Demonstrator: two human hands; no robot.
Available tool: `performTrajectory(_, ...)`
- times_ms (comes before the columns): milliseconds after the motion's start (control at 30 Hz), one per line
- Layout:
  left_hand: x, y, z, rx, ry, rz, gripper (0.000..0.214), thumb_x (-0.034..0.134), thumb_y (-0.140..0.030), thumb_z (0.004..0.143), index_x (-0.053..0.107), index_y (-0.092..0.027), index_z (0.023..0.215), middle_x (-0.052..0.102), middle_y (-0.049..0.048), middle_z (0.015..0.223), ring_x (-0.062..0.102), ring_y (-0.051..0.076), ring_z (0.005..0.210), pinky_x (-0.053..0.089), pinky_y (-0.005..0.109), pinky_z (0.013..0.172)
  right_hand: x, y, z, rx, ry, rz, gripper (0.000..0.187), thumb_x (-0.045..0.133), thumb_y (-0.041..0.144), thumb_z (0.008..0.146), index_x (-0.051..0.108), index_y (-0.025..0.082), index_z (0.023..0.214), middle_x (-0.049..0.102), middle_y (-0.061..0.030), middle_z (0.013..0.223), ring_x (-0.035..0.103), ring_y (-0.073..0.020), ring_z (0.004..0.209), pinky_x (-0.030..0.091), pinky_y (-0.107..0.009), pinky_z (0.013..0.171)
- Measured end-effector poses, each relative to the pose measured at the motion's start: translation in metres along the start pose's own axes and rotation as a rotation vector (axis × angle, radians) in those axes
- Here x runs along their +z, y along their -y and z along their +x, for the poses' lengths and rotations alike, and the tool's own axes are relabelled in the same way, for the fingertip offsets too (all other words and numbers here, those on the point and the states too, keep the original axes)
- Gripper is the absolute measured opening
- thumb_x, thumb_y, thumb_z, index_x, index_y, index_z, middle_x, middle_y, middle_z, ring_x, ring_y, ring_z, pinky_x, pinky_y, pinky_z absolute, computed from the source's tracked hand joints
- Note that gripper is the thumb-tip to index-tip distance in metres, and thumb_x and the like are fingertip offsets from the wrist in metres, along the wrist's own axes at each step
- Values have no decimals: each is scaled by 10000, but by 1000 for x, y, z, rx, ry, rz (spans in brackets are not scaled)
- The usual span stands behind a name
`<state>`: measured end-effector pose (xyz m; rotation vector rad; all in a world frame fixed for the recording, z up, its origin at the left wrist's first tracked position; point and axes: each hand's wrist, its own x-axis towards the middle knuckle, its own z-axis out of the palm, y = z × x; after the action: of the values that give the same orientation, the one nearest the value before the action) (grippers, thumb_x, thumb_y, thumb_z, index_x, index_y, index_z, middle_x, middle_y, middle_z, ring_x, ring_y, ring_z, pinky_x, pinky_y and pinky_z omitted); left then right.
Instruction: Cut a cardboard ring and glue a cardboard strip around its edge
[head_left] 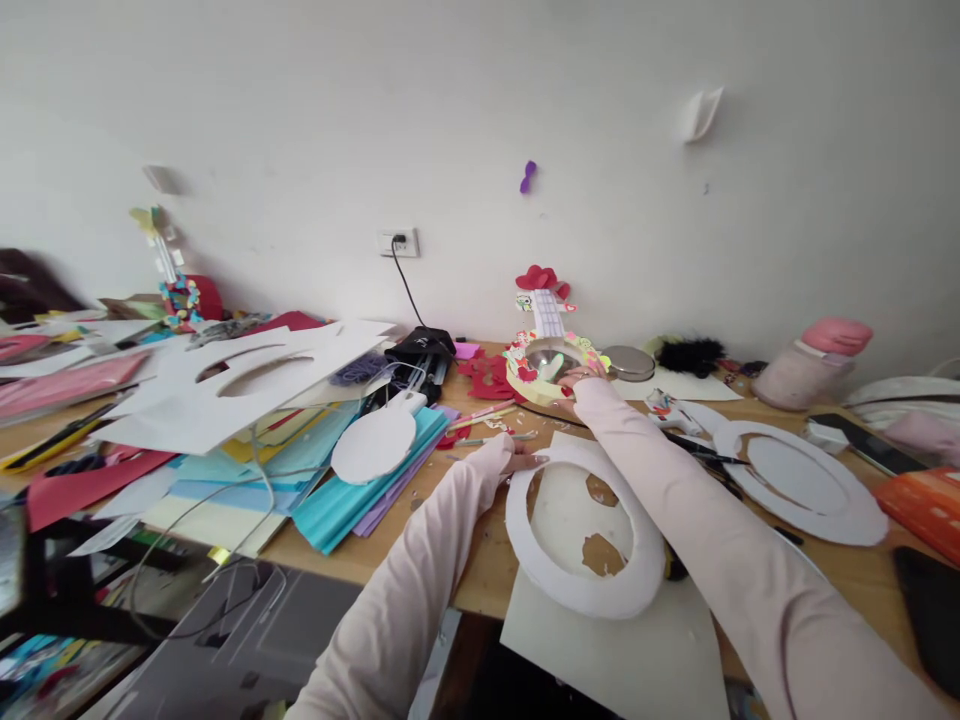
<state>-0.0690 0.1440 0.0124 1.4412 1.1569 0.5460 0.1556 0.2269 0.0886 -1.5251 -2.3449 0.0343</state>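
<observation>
My left hand (519,459) is at the upper left edge of a white ring (645,545), its fingers closed on the rim. The ring lies over a white sheet (622,635) with ragged holes cut in it. Further back, my right hand (583,376) has its fingers curled at the front right rim of a guitar-shaped paper craft (549,318). That craft has a ring body covered in small stickers, a striped neck and red paper shapes on top. A shiny metal dish (541,352) shows inside its ring. My right fingertips are partly hidden.
Coloured paper (334,515) and a white paper cutout (375,440) lie left. Right are a glue gun (667,408), black scissors (701,450), white oval rings (847,505), a round tin lid (632,363) and a pink-lidded jar (810,365). A cable (259,465) hangs over the front edge.
</observation>
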Motion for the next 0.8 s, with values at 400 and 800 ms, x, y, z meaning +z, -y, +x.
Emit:
performTrajectory(400,5,-16,-12,1,-11,-13,707,886,-850,582,609,-210,701,523,-24,577,430,133,547,304,297,546,-58,4,25,48,-105,56,327,811,388,886,824,245,1180,783,-106,1202,634,-397,1368,131,-706,1361)
performTrajectory(800,3,-11,-10,7,-25,-40,732,908,-852,541,658,-190,728,571,-15,582,470,132,542,336,280,530,-53,-6,16,38,-48,78,423,814,490,894,814,233,1230,773,-139,1277,624,-374,1350,184,-637,1349)
